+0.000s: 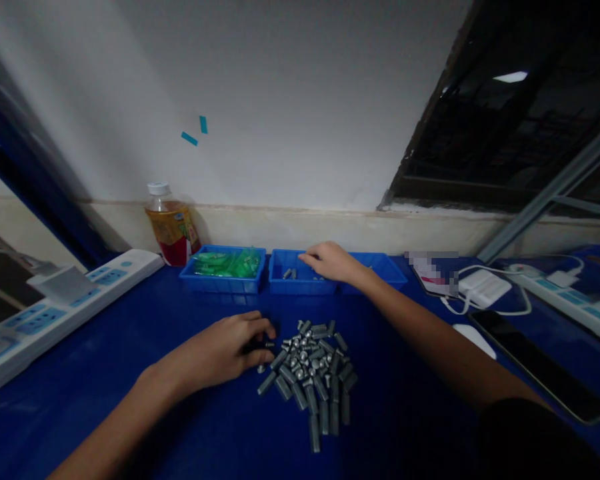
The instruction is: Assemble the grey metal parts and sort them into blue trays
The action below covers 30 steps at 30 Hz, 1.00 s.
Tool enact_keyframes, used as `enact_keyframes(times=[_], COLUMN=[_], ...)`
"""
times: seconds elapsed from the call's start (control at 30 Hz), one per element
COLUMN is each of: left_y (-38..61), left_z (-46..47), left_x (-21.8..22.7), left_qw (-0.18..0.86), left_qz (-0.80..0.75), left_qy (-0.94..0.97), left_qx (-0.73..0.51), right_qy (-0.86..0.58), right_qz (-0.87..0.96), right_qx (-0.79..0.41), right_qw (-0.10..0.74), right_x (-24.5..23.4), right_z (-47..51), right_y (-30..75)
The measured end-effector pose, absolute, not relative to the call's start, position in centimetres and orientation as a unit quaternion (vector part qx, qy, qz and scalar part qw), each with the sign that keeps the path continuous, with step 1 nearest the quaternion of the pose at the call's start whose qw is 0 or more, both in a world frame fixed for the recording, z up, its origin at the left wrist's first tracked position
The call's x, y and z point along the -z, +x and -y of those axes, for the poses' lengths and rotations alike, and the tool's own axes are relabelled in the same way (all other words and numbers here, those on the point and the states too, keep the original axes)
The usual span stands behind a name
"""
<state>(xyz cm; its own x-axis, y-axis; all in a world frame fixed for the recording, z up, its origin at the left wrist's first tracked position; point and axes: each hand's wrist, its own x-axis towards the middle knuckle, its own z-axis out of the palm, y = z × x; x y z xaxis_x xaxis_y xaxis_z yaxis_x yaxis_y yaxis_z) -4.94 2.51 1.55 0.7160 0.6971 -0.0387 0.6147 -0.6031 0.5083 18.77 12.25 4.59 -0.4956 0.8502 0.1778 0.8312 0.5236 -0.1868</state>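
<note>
A pile of screws and hexagonal metal standoffs (325, 373) lies on the blue table. At its left edge is my left hand (235, 343), with thumb and fingers curved and apart. One small screw (269, 345) shows between its fingertips, and another screw (261, 368) lies just below the thumb. My right hand (333, 261) reaches over the middle blue bin (300, 287), thumb stretched out, other fingers partly hidden. No held part shows there. Beneath and beside it, a few small metal pieces (290, 273) lie in the bin.
Left of the middle bin stands a blue bin (225, 285) with green plastic bags (227, 263); another blue bin (387, 270) stands to the right. A drink bottle (170, 223) is by the wall. Power strips (100, 287), a charger (485, 288) and a phone (535, 367) flank the work area.
</note>
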Motion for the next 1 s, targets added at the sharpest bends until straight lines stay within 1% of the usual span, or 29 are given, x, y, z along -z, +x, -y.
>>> enact_keyframes(times=[0.1, 0.17, 0.2, 0.3, 0.37, 0.47, 0.6, 0.7, 0.83, 0.93, 1.0], left_y=[-5.0, -4.9, -4.9, -4.4, -3.7, -2.3, -0.6, 0.1, 0.2, 0.0, 0.0], left_z=[-2.7, -2.9, -3.0, -3.0, -2.7, -1.8, -0.1, 0.7, 1.0, 1.1, 1.2], left_x=[-0.9, -0.3, -0.1, 0.0, -0.2, -0.6, -0.4, 0.0, -0.2, -0.6, -0.9], left_qw=[0.238, 0.226, 0.221, 0.218, 0.244, 0.343, 0.501, 0.555, 0.558, 0.526, 0.486], left_qz=[-0.374, -0.379, -0.381, -0.387, -0.394, -0.394, -0.354, -0.332, -0.338, -0.347, -0.337], left_qy=[0.892, 0.892, 0.893, 0.886, 0.869, 0.821, 0.741, 0.694, 0.675, 0.698, 0.733], left_qx=[-0.090, -0.094, -0.096, -0.133, -0.176, -0.229, -0.275, -0.317, -0.344, -0.341, -0.335], right_qy=[-0.495, -0.486, -0.476, -0.449, -0.428, -0.402, -0.362, -0.345, -0.337, -0.368, -0.394], right_qz=[0.838, 0.829, 0.828, 0.836, 0.839, 0.837, 0.863, 0.867, 0.868, 0.855, 0.837], right_qx=[-0.053, -0.057, -0.065, -0.099, -0.096, -0.066, -0.046, -0.046, -0.042, -0.039, -0.045], right_qw=[0.221, 0.272, 0.290, 0.301, 0.322, 0.366, 0.348, 0.357, 0.362, 0.364, 0.376], right_x=[-4.8, -3.9, -3.2, -1.1, -0.2, 0.1, 0.2, 0.2, 0.0, 0.1, 0.3], right_z=[-8.7, -5.6, -4.1, -0.3, 1.2, 2.0, 2.6, 3.2, 3.4, 3.4, 3.3], right_y=[20.1, 20.8, 21.1, 21.3, 21.0, 20.0, 18.8, 18.5, 18.6, 18.6, 18.6])
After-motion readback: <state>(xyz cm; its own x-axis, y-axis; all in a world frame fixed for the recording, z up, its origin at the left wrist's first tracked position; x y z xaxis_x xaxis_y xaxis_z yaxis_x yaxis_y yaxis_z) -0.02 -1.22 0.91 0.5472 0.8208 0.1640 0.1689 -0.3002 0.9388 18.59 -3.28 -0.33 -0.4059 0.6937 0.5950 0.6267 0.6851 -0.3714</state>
